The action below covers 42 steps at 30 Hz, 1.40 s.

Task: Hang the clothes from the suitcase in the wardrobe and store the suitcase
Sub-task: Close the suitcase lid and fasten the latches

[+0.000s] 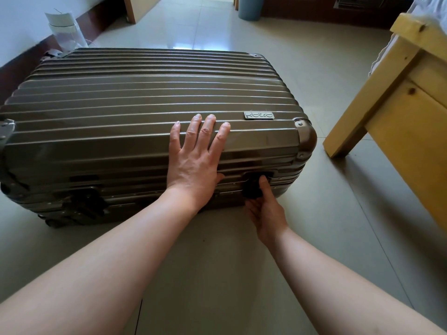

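Head view, suitcase: we are looking down at a ribbed bronze-grey suitcase (145, 97) that is lying flat and closed on the tiled floor (302, 76), filling the left and middle of the scene.
Left hand: the left hand (193, 160) is resting flat on the near edge of the lid, fingers straight and spread, and the thumb is dropping over the near side wall.
Right hand: the right hand (266, 211) is reaching up from the near right to the right latch (251, 189). We are seeing the thumb pressing its front and the fingers curling under it, pinching it.
Left latch: the left latch (89, 201) is sitting on the same near wall, well to the left, with nothing touching it.
Name plate: a small name plate (258, 115) is sitting on the lid, just right of the left fingertips.
Bed frame: a wooden bed frame (387, 105) is standing on the right, near the suitcase's right end but apart from it.
Bottle: a clear bottle (65, 30) is standing at the far left, behind the suitcase's far corner.
Bin: a blue-grey bin (250, 8) is standing at the far edge, half cut off.
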Each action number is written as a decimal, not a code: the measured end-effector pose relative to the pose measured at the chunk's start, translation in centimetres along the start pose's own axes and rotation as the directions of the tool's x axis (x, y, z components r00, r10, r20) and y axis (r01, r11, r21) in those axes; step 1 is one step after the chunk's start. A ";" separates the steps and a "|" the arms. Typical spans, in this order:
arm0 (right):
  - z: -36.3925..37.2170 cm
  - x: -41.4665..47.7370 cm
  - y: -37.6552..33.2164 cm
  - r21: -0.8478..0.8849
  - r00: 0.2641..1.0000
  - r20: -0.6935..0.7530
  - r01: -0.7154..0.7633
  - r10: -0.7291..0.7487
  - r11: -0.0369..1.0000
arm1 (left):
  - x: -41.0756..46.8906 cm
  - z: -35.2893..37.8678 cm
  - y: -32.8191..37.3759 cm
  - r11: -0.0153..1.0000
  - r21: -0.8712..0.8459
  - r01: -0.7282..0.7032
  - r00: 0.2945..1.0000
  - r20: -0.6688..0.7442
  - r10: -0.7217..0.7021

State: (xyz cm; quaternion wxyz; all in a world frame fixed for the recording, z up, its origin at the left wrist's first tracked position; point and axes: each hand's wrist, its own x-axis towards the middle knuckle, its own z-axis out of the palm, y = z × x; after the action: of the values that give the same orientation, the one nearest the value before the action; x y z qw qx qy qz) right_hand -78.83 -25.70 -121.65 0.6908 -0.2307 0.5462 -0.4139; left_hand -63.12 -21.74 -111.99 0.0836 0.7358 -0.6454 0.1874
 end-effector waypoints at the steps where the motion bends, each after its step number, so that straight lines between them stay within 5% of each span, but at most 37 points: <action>1: -0.2 0.1 -0.1 -0.016 1.000 0.012 -0.003 0.003 1.000 | 0.0 0.0 0.0 1.000 0.001 -0.001 1.000 -0.005 0.001; 9: -0.3 0.6 -0.3 0.001 0.999 0.033 -0.003 0.003 1.000 | 0.0 0.0 -0.1 1.000 0.005 -0.001 1.000 0.004 0.001; 18: 2.2 -1.6 -0.9 -0.122 0.991 -0.128 -0.052 0.036 0.991 | 0.0 -0.9 -0.1 1.000 0.011 -0.017 0.996 0.089 0.016; 22: 4.2 -4.7 -1.6 -0.211 0.998 -0.028 -0.066 0.061 0.975 | -0.7 -1.9 -1.4 0.998 -0.028 -0.054 0.989 0.138 0.058; 32: 12.8 -12.0 -3.3 -0.359 0.916 0.358 0.317 -0.184 0.878 | -5.5 -5.2 -11.2 0.997 0.051 0.066 0.984 0.164 -0.073; 36: 16.2 -13.6 -2.9 -0.475 0.770 0.517 0.622 -0.374 0.622 | -7.7 -5.9 -13.7 0.985 -0.013 0.175 0.985 -0.009 -0.175; 39: 18.7 -14.2 -2.6 -0.546 0.561 0.664 0.815 -0.494 0.192 | -8.5 -6.5 -14.9 0.900 -0.198 0.389 0.917 -0.004 -0.398; 42: 20.3 -14.7 -2.3 -0.516 0.394 0.815 0.827 -0.425 -0.224 | -9.2 -6.6 -16.0 0.673 -0.345 0.655 0.753 0.214 -0.623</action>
State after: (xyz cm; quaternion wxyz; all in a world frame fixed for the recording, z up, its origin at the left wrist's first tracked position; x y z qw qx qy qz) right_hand -61.26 -17.62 -105.55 0.1572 -0.8970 0.3280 -0.2512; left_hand -49.44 -8.45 -107.62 0.2666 0.8881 -0.3740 -0.0181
